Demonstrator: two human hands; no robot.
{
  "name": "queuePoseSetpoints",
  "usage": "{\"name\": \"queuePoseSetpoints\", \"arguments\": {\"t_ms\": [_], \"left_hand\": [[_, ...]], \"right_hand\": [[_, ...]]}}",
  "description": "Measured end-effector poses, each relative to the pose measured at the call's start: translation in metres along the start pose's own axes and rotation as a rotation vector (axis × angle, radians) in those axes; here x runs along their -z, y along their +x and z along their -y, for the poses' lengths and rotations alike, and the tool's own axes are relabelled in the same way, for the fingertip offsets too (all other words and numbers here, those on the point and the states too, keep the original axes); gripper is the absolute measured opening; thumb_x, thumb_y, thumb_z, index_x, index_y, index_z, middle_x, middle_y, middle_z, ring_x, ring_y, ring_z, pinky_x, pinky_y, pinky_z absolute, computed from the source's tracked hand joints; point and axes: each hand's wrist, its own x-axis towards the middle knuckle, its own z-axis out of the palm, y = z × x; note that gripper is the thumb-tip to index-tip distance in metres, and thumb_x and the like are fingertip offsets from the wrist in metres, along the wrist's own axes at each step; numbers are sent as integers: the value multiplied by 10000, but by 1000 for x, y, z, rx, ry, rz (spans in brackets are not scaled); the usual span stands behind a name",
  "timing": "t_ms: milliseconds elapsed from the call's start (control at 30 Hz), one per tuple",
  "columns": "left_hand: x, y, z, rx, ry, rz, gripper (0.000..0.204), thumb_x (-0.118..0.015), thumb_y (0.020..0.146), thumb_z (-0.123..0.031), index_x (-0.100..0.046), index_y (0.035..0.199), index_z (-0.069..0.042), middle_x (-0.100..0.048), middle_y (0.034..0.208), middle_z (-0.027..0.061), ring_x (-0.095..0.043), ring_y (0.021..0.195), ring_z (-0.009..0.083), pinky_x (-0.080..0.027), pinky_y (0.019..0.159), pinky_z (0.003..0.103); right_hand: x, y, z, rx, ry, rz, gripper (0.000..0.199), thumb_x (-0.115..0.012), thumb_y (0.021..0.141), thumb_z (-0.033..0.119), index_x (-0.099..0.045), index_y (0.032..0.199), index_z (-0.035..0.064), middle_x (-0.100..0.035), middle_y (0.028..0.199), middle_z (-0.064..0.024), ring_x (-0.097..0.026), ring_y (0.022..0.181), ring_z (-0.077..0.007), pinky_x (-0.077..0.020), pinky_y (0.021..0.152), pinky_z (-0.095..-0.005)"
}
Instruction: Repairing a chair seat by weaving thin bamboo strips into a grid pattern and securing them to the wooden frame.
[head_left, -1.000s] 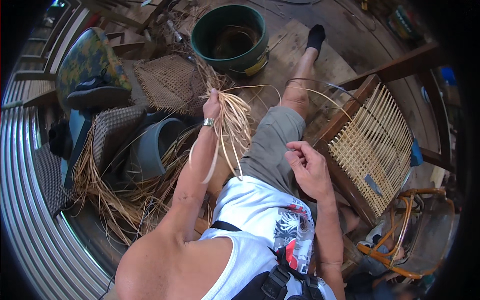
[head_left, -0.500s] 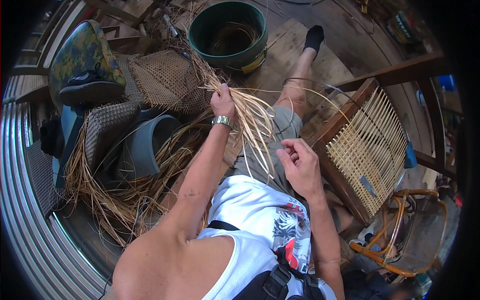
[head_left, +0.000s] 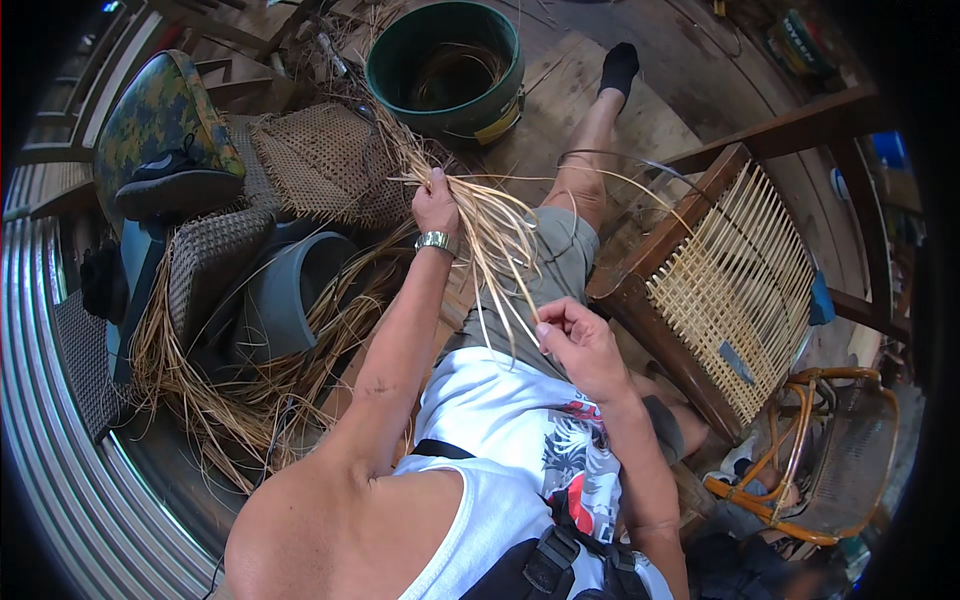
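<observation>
1. A wooden chair frame (head_left: 640,275) with a half-woven cane seat (head_left: 735,300) takes up the right of the frame. It is tipped on its side against the person's right leg, which seems to keep the open weave within reach of both hands.
2. A loose heap of raw cane strands (head_left: 230,390) sprawls across the wooden floor (head_left: 560,110) at lower left, around a grey tub (head_left: 275,310) lying on its side.
3. A green bucket (head_left: 445,65) stands upright at top centre, just beyond the left hand, with coiled strands inside it, probably kept there so they stay pliable.
4. A flat sheet of woven cane (head_left: 320,165) lies at upper left beside a camouflage-patterned cushion (head_left: 160,120) that carries a black shoe (head_left: 180,185).
5. The bundle of cane strands (head_left: 500,240) sits in the middle of the frame, over the person's lap. It is gripped at one end so that the free ends fan downward and can be told apart.
6. The left hand (head_left: 435,205), above a metal wristwatch (head_left: 435,241), has its fingers closed tight around the gathered end of the bundle, holding it raised.
7. The right hand (head_left: 580,345), lower and right of centre, has thumb and forefinger pinched together on the tip of a single strand (head_left: 515,300), drawing it away from the others.
</observation>
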Motion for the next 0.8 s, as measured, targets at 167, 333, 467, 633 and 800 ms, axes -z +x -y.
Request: {"name": "queuePoseSetpoints", "arguments": {"t_ms": [167, 333, 467, 633, 800], "left_hand": [[4, 1, -1, 71, -108, 65, 536, -599, 951, -476, -663, 900, 54, -687, 812, 101, -582, 708, 175, -485, 696, 349], [11, -10, -17, 172, -176, 169, 553, -584, 962, -493, -678, 994, 51, -691, 889, 63, -592, 751, 155, -496, 722, 334], [27, 23, 25, 309, -283, 279, 595, -587, 947, -545, -698, 1044, 31, -700, 902, 59, -611, 770, 127, -507, 727, 298], [29, -5, -10, 520, -630, 592, 531, -567, 938, -573, -653, 792, -70, -687, 766, 92, -673, 640, 215, -565, 612, 349], [34, -1, -4, 548, -862, 623, 507, -537, 956, -555, -609, 783, -84, -664, 693, 97, -673, 591, 251, -588, 569, 415]], "right_hand": [[5, 6, 0, -91, 169, 2, 163, -606, 955, 89, -609, 1102, 18, -573, 771, 42, -537, 685, -19, -399, 601, -168], [3, 2, 14, -142, 52, 98, 166, -596, 987, 148, -613, 1070, 5, -592, 766, 26, -532, 656, -23, -406, 580, -175], [-6, 12, 31, -56, 50, 110, 192, -594, 998, 186, -620, 1051, 3, -606, 746, 13, -537, 653, -27, -406, 578, -180], [-8, 22, 28, -26, -54, -37, 197, -595, 996, 191, -622, 1026, -2, -602, 736, 15, -539, 663, -26, -415, 585, -188], [-25, 40, 23, 178, -230, -150, 186, -609, 978, 178, -634, 987, -6, -595, 736, 23, -523, 662, -16, -434, 611, -190]]}}
